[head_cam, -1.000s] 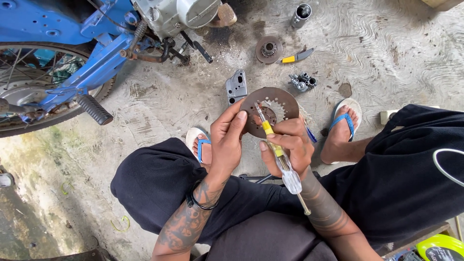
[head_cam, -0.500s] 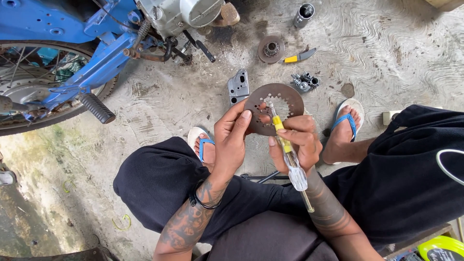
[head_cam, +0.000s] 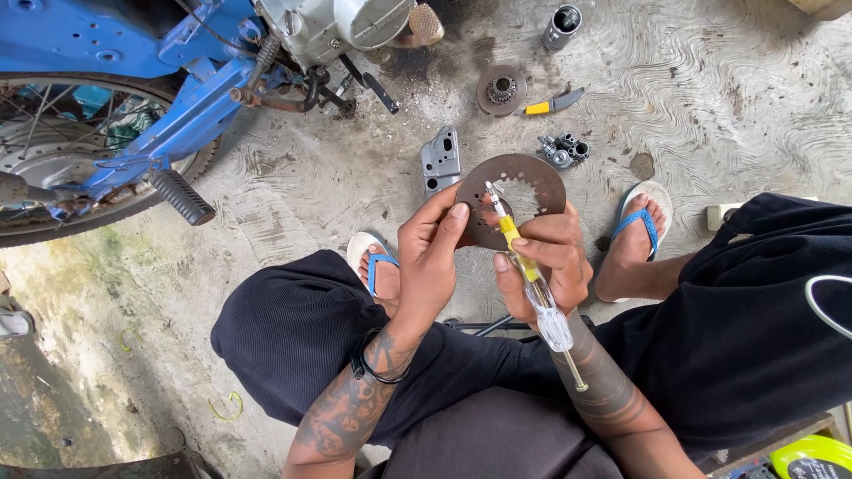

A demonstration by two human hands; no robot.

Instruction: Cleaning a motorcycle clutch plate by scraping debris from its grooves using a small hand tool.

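Plate work: left hand (head_cam: 435,257) pinches the toothed metal ring plate (head_cam: 510,200) above the knees, right hand (head_cam: 541,266) grips the yellow-handled screwdriver (head_cam: 528,270); likely best to brace the rim firmly and keep the tip shallow at the teeth.

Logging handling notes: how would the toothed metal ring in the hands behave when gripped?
The ring looks like thin flat steel, so probably stiff and fairly light. The left hand pinches its edge; the flat faces may be slippery. On edge it could roll.
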